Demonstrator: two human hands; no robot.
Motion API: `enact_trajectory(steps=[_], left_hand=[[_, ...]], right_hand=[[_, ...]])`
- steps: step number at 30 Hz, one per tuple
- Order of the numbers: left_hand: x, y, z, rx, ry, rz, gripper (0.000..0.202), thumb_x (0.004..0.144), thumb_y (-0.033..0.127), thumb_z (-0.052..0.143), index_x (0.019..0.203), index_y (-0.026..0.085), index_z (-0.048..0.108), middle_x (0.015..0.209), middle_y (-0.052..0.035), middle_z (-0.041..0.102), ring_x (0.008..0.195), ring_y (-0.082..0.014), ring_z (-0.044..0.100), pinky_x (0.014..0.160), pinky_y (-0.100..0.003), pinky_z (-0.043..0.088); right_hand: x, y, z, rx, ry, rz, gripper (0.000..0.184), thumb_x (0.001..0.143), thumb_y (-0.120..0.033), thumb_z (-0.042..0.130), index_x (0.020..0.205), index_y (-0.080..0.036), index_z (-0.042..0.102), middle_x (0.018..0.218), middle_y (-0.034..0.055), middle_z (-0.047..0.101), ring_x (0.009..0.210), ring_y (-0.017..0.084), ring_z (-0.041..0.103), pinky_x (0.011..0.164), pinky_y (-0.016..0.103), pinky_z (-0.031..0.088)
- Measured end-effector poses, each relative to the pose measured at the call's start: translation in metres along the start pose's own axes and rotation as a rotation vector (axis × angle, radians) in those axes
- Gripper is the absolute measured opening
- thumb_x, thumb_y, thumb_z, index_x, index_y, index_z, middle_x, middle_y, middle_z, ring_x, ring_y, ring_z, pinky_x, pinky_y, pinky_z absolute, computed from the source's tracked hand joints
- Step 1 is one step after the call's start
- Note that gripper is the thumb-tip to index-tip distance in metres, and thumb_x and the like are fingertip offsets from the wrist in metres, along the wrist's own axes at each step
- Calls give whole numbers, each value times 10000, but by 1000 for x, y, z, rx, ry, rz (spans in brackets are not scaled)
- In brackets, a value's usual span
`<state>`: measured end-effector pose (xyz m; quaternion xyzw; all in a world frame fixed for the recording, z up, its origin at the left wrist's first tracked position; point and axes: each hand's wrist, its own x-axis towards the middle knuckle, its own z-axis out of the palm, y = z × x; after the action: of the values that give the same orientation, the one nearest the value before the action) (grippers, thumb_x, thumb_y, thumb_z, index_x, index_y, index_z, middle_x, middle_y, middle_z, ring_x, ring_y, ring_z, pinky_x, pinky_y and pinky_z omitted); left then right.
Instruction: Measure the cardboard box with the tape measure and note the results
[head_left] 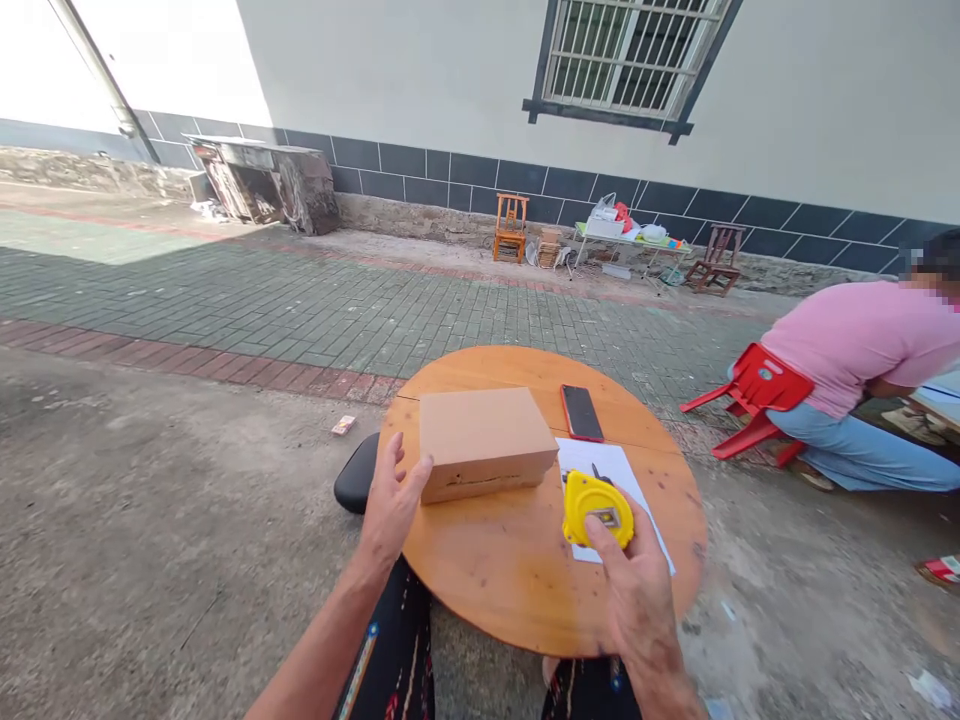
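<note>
A closed brown cardboard box (484, 425) rests on the round wooden table (495, 575). At its left front corner is my left hand (391, 500), fingers apart and thumb by the box edge; whether it touches the cardboard I cannot tell. My right hand (637, 580) grips a yellow tape measure (592, 508) above the table, thumb across its face. No blade is visibly drawn out. Beneath the tape measure lies a white sheet of paper (619, 470), partly covered by it. A dark pen-like object (598, 470) shows just behind the tape measure.
A phone (581, 412) with a red edge lies behind the paper. Left of the table is a black rounded seat (356, 480). To the right, a person in a pink shirt (862, 345) sits on a red plastic chair (772, 380). Wooden chairs and a loaded table (630, 235) stand by the wall.
</note>
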<state>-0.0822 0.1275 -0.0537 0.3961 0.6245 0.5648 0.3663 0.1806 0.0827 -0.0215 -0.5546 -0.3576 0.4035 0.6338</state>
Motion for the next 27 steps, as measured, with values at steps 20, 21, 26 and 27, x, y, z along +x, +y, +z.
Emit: enact_trajectory(steps=[20,21,26,27], left_hand=[[10,0,26,-111,-95,17,665,911,467,543,1496,196,379,1462,-100,541,1335,-255,521,1103,-365,421],[10,1,27,-105,-97,21,659,911,466,542,1492,195,385,1466,-103,537,1335,-258,520,1101,-371,423],[11,-3,29,-80,-73,21,664,912,465,539,1490,181,378,1515,-130,477,1351,-275,501,1110,-402,415],[12,-5,30,-75,-64,31,658,912,461,539,1484,175,385,1508,-136,483,1351,-276,501,1108,-401,420]], right_hand=[[80,-38,98,-544,-473,-321,596,797,-405,691,1311,-148,534,1113,102,703,950,236,673,863,402,549],[84,-35,105,-627,-461,-425,567,818,-357,673,1333,-167,531,1143,101,698,992,244,667,899,418,536],[94,-21,124,-933,-531,-944,472,863,-134,555,1329,-196,593,1319,118,620,1231,270,565,1047,456,457],[92,-20,124,-959,-585,-986,453,875,-145,542,1323,-184,605,1339,117,611,1252,272,552,1061,455,445]])
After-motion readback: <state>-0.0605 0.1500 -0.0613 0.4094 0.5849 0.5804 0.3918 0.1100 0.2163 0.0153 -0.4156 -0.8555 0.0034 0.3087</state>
